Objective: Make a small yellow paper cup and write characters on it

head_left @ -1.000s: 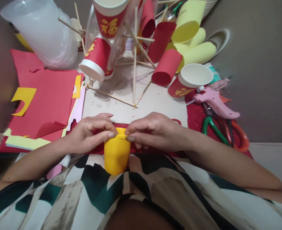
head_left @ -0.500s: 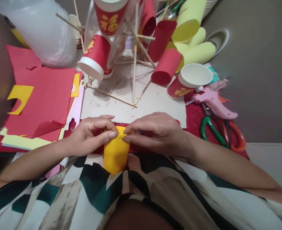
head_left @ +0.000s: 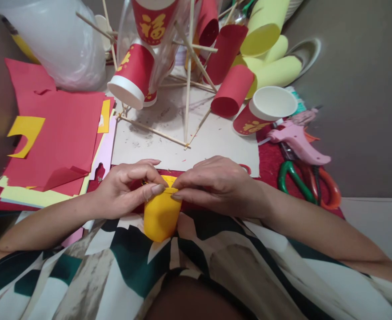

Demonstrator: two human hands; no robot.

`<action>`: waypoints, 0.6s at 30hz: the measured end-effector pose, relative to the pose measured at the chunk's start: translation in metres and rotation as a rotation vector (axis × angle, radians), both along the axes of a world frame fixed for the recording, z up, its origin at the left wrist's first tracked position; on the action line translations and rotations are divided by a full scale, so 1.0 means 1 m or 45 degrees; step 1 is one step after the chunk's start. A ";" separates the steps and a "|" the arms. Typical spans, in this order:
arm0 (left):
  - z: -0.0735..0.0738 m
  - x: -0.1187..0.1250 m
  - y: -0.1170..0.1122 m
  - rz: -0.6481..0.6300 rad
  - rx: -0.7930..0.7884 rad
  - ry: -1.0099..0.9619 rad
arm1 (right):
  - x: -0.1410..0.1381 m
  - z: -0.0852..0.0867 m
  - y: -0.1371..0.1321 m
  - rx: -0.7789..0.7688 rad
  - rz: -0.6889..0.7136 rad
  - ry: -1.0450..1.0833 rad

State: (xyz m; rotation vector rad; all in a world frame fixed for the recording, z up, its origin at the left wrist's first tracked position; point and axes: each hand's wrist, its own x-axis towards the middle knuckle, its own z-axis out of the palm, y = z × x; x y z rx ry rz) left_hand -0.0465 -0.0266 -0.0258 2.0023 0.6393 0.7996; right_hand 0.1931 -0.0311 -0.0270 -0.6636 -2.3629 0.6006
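Note:
A yellow paper tube (head_left: 162, 215) stands nearly upright at the table's near edge, against my patterned clothing. My left hand (head_left: 129, 189) pinches its upper rim from the left, thumb on the near side. From the right, my right hand (head_left: 218, 186) pinches the same rim between thumb and fingers. Both sets of fingertips are close together at the top edge, where a narrow strip of the rim shows between them. The inside of the tube is mostly hidden by my fingers.
Red paper sheets (head_left: 59, 138) lie at the left. Ahead, a frame of wooden sticks (head_left: 154, 131) stands on a white board (head_left: 142, 153) beside red paper cups (head_left: 134, 73). Red and yellow paper tubes (head_left: 232, 91) are behind. At right lie a pink glue gun (head_left: 298, 141) and scissors (head_left: 296, 182).
Both hands keep their pinch on the rim, with only a slight shift of the fingertips. The view has tilted a little; nothing else has visibly moved.

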 end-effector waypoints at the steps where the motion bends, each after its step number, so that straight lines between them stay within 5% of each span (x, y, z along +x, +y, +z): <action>1: 0.000 0.000 0.000 -0.006 0.004 0.002 | 0.000 0.000 0.000 -0.030 0.005 0.000; 18: 0.006 0.006 0.000 -0.126 0.126 0.143 | 0.006 0.004 0.006 -0.354 0.284 0.049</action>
